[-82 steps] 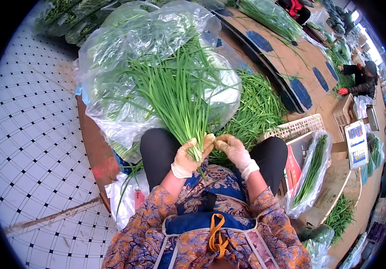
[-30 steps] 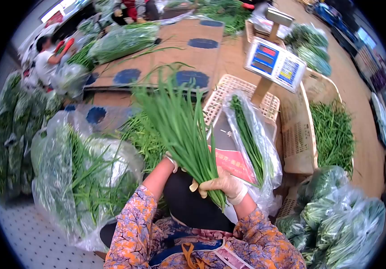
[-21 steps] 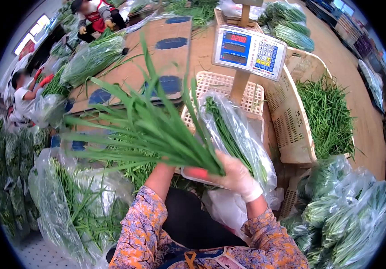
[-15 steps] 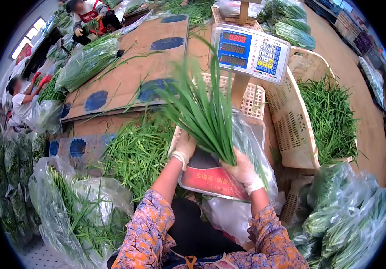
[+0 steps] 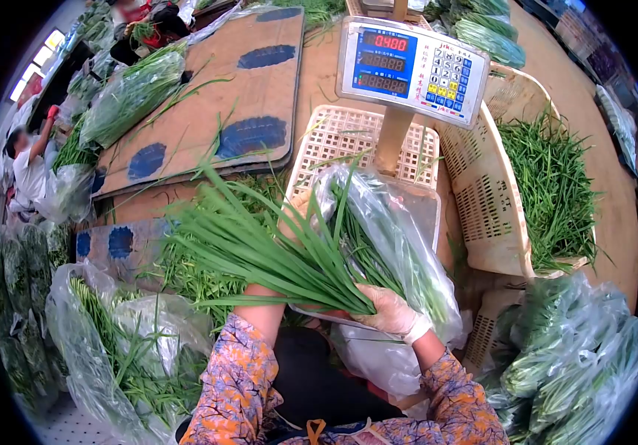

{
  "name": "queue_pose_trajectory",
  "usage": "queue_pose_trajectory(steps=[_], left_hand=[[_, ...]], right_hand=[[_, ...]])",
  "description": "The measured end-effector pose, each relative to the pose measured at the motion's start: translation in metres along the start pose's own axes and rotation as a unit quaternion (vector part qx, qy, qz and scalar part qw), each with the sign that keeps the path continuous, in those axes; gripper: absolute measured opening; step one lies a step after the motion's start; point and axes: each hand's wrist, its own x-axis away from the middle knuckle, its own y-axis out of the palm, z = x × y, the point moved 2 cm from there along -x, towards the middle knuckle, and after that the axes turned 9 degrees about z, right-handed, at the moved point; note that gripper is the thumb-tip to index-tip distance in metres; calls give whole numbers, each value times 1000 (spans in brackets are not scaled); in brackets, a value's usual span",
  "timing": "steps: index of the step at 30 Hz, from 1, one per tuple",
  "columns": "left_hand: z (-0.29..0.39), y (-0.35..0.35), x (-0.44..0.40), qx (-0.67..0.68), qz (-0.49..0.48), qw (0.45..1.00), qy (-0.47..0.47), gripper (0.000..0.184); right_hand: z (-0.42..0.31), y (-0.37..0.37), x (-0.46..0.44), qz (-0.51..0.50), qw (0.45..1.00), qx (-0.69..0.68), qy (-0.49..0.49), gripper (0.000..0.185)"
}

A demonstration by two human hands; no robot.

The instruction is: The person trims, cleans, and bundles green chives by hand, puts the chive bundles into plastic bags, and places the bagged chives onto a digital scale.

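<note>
My right hand (image 5: 393, 315), in a pale glove, is closed round the base of a bunch of long green leaves (image 5: 274, 259) that fan out to the left. Behind those leaves my left hand (image 5: 297, 211) is partly hidden, beside the open end of a clear plastic bag (image 5: 415, 252) with more green stalks in it. The bag lies on the scale's platform (image 5: 424, 200). Above it, the scale's display (image 5: 412, 70) shows red digits that look like 0.480.
A crate of greens (image 5: 549, 193) is at the right, with bagged greens (image 5: 571, 356) below. Loose leaves (image 5: 200, 274) and an opened bag (image 5: 141, 334) lie at the left. Two people sit at the far upper left beyond a brown board (image 5: 215, 96).
The bunch has tipped over to the left in my right hand. My left hand has moved up to the bag's end. The display went from 0.200 to about 0.480.
</note>
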Motion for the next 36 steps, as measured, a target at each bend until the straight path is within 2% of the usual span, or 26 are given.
queue_pose_trajectory(steps=[4,7,8,9,10,11,12,13,14,15,18,20,22,23,24,25,26,27,28,30,31,32,33,34,35,36], left_hand=[[36,-5,34,-61,37,997,24,22],[66,-9,69,-48,72,995,-41,19],[75,-12,79,-42,86,994,-61,18],[83,-13,88,36,71,995,-66,18],[91,-14,97,114,57,990,-67,18],[98,-18,107,192,47,978,-64,18],[96,-38,104,109,45,992,-42,19],[95,-57,102,25,46,998,-19,23],[107,-69,106,-237,14,950,204,22],[84,-79,107,-140,12,969,203,24],[96,-74,128,23,53,983,172,33],[114,-98,153,-157,130,958,200,39],[114,-152,185,-339,220,870,282,49],[114,-189,207,-352,271,855,268,50],[113,-231,229,-288,288,893,192,44],[147,-244,279,-164,380,910,40,38],[116,-308,302,-252,449,852,98,33],[117,-342,343,-255,520,813,63,34],[121,-375,385,-372,586,718,55,29],[93,-460,459,-551,595,585,-32,31],[116,-460,492,-598,563,535,-198,39],[143,-455,515,-652,547,412,-326,59],[152,-483,541,-664,590,333,-318,72],[182,-490,564,-658,657,321,-181,71],[213,-504,585,-696,671,253,-25,71],[245,-521,597,-662,686,291,82,72]], right_hand=[[-44,-20,-3,31,991,99,-88,58],[-59,-10,-5,53,979,131,-146,62],[-62,-7,-6,60,983,135,-111,63],[-63,-2,-7,65,985,139,-77,64],[-46,-3,-4,47,971,231,-38,63],[-22,-10,3,91,960,260,-46,60],[-1,-21,13,162,954,249,-29,57],[21,-36,32,182,923,317,117,53],[48,-58,40,184,909,342,152,47],[53,-69,38,231,924,273,136,45],[42,-72,46,189,898,394,47,49],[23,-63,38,173,884,433,1,46],[-11,-41,39,154,876,446,-106,46],[-41,-27,35,150,876,442,-121,46],[-82,-12,26,114,944,305,-53,40],[-123,5,22,68,984,161,21,35],[-160,18,20,78,979,189,-1,32],[-173,26,18,87,985,150,-4,31],[-190,38,15,79,987,143,2,31],[-211,58,6,72,987,141,1,31],[-212,71,-2,27,991,131,-23,32],[-209,84,-12,-19,991,122,-45,33],[-177,95,-30,-49,995,75,-39,37],[-191,114,-36,-82,981,109,-134,39],[-213,140,-44,-117,957,142,-225,42],[-232,166,-48,-135,956,130,-227,40]])
